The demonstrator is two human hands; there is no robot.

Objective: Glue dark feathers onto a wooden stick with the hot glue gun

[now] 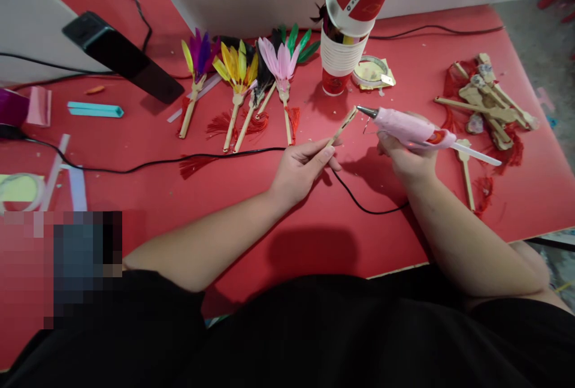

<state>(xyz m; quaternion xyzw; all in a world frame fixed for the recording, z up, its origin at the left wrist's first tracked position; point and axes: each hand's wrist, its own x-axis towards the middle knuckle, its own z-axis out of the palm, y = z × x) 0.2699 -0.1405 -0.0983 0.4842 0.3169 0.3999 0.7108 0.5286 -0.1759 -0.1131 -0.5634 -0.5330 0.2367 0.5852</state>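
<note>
Between the fingers and thumb of my left hand (302, 167) is a thin wooden fan handle (344, 126), tilted up to the right. My right hand (406, 151) is wrapped round a pink hot glue gun (399, 127), with a white glue stick (478, 153) poking out of its back. The gun's metal nozzle (367, 111) is at the upper end of the wooden piece; whether they touch I cannot tell. Beyond my left hand lie small feather fans with wooden handles, among them a pink one (279, 61), a yellow one (237, 70) and a purple one (200, 58).
At the right lies a pile of wooden handles (489, 106) with red tassels, and a single handle (466, 175) nearer me. Stacked paper cups (344, 55) stand at the back beside a tape roll (372, 70). A black phone-like device (123, 55) leans at left. A black cable (179, 157) crosses the red table.
</note>
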